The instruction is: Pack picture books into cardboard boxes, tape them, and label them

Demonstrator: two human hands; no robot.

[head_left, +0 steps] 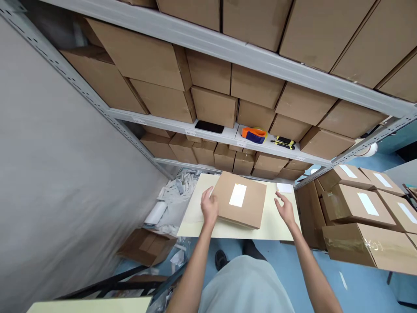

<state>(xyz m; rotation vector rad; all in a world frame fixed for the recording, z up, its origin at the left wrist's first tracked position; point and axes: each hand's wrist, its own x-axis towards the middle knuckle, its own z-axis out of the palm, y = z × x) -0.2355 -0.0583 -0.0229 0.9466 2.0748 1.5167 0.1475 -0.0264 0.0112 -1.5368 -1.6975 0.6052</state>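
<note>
A closed cardboard box [249, 201] with a white label [237, 195] on top lies slightly turned on the pale yellow table [192, 221]. My left hand [209, 206] is at the box's left side, fingers curved and apart, holding nothing; whether it touches the box I cannot tell. Off the box's right side, over the table, my right hand [284, 208] is open with its fingers spread and a gap between it and the box. Beyond that hand, a small stack of white labels [284, 188] sits at the table's back right corner.
Shelves [224, 138] packed with boxes stand behind the table, holding a black phone [209, 126], an orange and blue tape dispenser [254, 134] and yellow-black cutters [284, 142]. Labelled boxes [355, 204] are stacked at right. Paper scraps [177, 191] and an open box [147, 246] lie left.
</note>
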